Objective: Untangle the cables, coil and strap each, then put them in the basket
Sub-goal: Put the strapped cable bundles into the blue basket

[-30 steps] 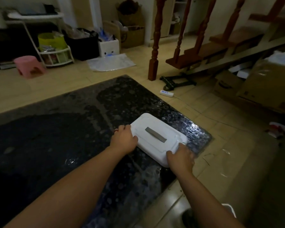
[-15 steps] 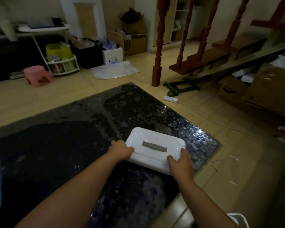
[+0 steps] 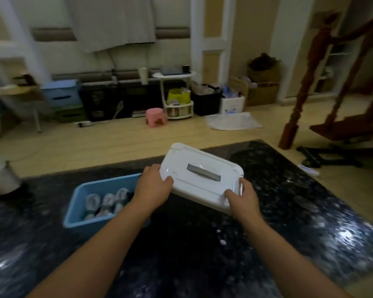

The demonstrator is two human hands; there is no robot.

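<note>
Basket [image 3: 78, 203], pale blue and rectangular, sits on the dark speckled bench [image 3: 278, 211] to my left, with coiled cables [image 3: 108, 202] lying inside it in whitish loops, too blurred for me to count; just to its right I hold a white lid [image 3: 202, 177] with a grey handle bar across its top, tilted, its far end raised; my left hand [image 3: 152, 188] grips the lid's left edge, thumb curled over the top face and fingers underneath, the wrist crossing in front of the basket's right end; my right hand [image 3: 242, 200] grips the near right corner, thumb on top, fingers wrapped round the rim; whether the lid touches the basket I cannot tell; beyond the bench lies a pale wooden floor, where a pink stool [image 3: 156, 117] stands near a white trolley [image 3: 177, 91] holding a yellow-green bag; a black crate [image 3: 206, 102] and a white box [image 3: 233, 103] sit further right, and a turned wooden stair post [image 3: 304, 89] rises at the right edge.
</note>
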